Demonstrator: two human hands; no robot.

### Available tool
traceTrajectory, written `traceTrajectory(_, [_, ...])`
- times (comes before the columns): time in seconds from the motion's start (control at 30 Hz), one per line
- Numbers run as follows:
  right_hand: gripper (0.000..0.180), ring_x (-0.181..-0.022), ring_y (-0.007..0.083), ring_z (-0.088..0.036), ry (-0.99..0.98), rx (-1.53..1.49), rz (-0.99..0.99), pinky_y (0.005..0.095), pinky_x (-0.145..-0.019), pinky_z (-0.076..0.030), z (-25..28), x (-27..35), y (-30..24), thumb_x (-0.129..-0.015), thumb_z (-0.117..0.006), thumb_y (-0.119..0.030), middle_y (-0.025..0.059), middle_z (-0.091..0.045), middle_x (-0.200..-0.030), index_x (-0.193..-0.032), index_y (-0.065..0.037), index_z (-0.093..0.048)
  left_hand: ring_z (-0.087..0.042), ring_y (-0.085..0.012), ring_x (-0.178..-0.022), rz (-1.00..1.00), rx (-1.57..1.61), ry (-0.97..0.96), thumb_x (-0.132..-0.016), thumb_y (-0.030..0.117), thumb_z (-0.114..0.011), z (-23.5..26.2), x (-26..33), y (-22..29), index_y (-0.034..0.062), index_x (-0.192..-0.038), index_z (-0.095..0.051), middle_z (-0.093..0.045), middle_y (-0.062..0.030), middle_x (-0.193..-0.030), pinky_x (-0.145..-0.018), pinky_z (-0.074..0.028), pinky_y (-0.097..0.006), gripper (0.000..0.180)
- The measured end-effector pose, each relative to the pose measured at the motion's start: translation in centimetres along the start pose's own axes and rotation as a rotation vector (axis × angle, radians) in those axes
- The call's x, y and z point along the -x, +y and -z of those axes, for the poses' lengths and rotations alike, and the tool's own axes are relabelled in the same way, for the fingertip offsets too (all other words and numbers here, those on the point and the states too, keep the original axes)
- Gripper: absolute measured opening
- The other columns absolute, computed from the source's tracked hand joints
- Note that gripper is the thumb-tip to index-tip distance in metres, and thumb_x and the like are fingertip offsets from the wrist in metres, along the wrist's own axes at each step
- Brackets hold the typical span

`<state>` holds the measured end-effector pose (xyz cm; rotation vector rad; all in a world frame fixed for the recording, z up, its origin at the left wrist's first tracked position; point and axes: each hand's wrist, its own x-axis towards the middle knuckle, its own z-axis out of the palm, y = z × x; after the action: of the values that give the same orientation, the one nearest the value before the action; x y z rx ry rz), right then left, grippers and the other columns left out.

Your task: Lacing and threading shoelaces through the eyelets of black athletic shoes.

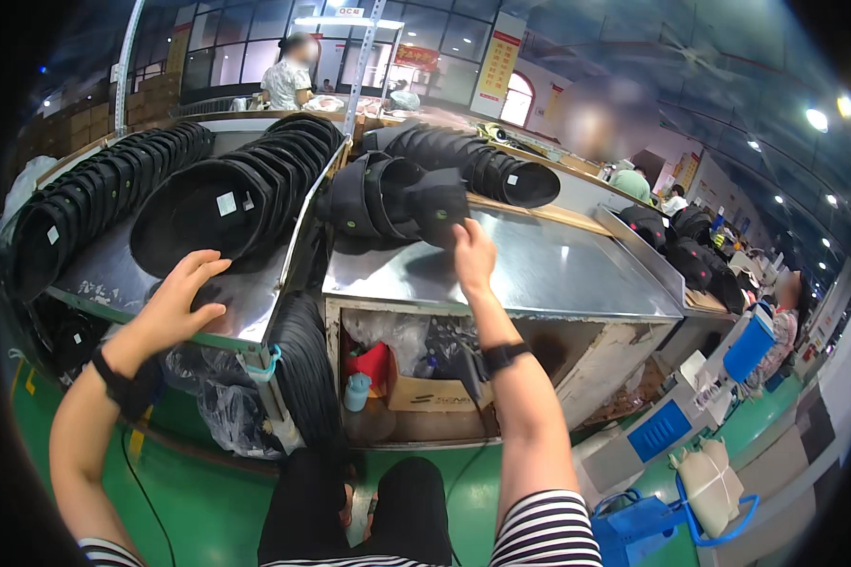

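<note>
My right hand [473,253] pinches the edge of a black hat [435,203] with a small green mark on its side, above the metal worktop [539,269]. Left of it, another black hat [355,197] rests on the worktop, part of a group whose far side is hidden. My left hand [175,307] is empty with fingers spread, just in front of a long nested row of black hats [199,222]. That row lies on its side on a metal shelf, the oval opening and white labels facing me.
More nested black hats stand at the far left [43,236] and back of the worktop [529,184]. Under the worktop sit a cardboard box [435,394] and a light blue bottle [356,392]. Black strips [307,369] hang between the tables. A blue stool [638,529] stands right.
</note>
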<state>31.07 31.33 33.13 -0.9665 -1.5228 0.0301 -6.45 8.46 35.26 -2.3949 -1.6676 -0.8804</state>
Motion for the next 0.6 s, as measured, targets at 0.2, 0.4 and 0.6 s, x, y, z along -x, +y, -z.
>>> traceTrajectory(0.2, [0.018,-0.084,0.0251,-0.060,-0.220,-0.218,0.093,0.0307,-0.079,-0.047,11.9,17.2,-12.1,-0.094,-0.050,-0.006,0.0165,-0.062,-0.092,-0.107,0.004,-0.059,-0.039,-0.0376,-0.132,-0.338,0.228,-0.022,-0.072,0.019,-0.079,-4.1,10.1,7.6,0.0049,-0.133,-0.046,-0.042,-0.0204,-0.139,-0.108,-0.034,-0.045,0.071])
traceTrajectory(0.4, [0.048,-0.114,0.0193,-0.054,-0.549,-0.962,-1.004,0.0302,-0.098,-0.041,6.0,30.9,-10.8,-0.099,-0.052,-0.031,0.0117,-0.057,-0.126,-0.132,0.004,-0.049,-0.034,-0.0273,-0.137,0.165,0.896,-0.010,-0.075,0.012,-0.069,-15.9,17.4,9.2,0.0056,-0.145,-0.030,-0.038,-0.0158,-0.145,-0.112,-0.027,-0.037,0.081])
traceTrajectory(0.6, [0.068,-0.138,0.0356,-0.030,-0.838,-0.217,-0.376,0.0425,-0.113,-0.024,0.0,43.7,-6.7,-0.095,-0.054,-0.032,0.0248,-0.032,-0.146,-0.146,0.003,-0.024,-0.043,-0.0252,-0.129,0.722,0.743,-0.077,-0.086,0.043,-0.067,-24.4,21.4,4.5,0.0005,-0.141,-0.035,-0.045,-0.0186,-0.137,-0.105,-0.035,-0.034,0.077])
